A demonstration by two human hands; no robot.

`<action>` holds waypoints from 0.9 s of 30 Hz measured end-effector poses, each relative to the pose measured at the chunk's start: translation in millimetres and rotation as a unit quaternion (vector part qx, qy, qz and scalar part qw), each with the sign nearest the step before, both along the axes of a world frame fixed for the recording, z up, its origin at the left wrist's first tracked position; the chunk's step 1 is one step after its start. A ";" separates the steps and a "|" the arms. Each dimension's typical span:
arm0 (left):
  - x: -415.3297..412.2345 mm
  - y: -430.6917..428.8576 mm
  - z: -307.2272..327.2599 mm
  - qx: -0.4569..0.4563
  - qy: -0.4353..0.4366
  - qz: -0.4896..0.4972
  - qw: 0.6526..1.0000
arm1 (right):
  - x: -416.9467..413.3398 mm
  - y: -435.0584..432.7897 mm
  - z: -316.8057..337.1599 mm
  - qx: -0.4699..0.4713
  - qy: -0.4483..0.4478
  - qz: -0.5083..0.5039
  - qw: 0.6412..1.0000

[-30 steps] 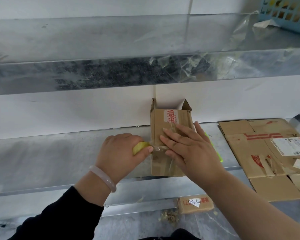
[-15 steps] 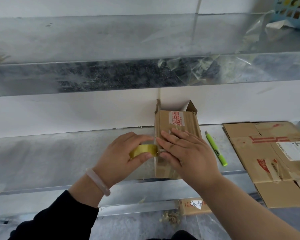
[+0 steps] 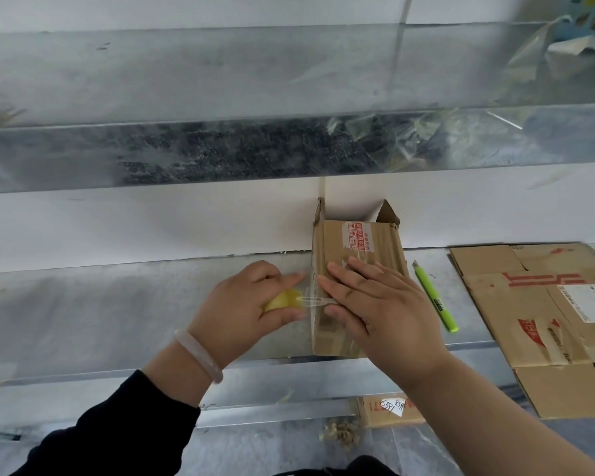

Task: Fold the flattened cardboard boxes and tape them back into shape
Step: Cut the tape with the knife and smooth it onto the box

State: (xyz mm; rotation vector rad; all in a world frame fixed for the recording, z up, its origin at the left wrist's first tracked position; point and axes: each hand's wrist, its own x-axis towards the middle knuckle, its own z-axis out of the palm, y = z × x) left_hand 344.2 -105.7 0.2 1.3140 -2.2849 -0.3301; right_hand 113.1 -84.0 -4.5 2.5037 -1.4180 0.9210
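A small folded cardboard box (image 3: 364, 249) lies on the metal shelf (image 3: 83, 304), its open flaps facing the white wall. My right hand (image 3: 375, 304) lies flat on top of the box, fingers spread and pressing down. Just left of the box, my left hand (image 3: 251, 304) grips a yellowish roll of clear tape (image 3: 282, 300). A thin, twisted strand of tape (image 3: 318, 300) stretches from the roll to the box's left edge under my right fingertips. A stack of flattened cardboard boxes (image 3: 529, 304) lies on the shelf at the right.
A green utility knife (image 3: 435, 300) lies between the box and the flattened stack. An upper metal shelf (image 3: 220, 152) overhangs the work area, with plastic film and a blue basket (image 3: 588, 22) at its right. Below, a small labelled cardboard piece (image 3: 389, 410) lies on the floor.
My left hand has drawn the tape roll a little to the left, away from the box, stretching the tape into a thin strand. My right hand stays pressed on the box.
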 end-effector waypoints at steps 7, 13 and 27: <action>-0.1 3.2 -10.0 -0.066 0.076 0.003 0.995 | 0.4 -0.2 -0.1 -0.002 0.000 0.002 1.000; -16.8 6.2 -12.8 -0.053 0.093 0.027 0.994 | 0.2 -0.5 -1.5 -0.026 -0.006 0.009 1.000; -28.0 9.0 -23.3 -0.021 0.124 0.051 0.991 | 1.6 -0.6 -4.1 -0.030 -0.033 -0.002 0.999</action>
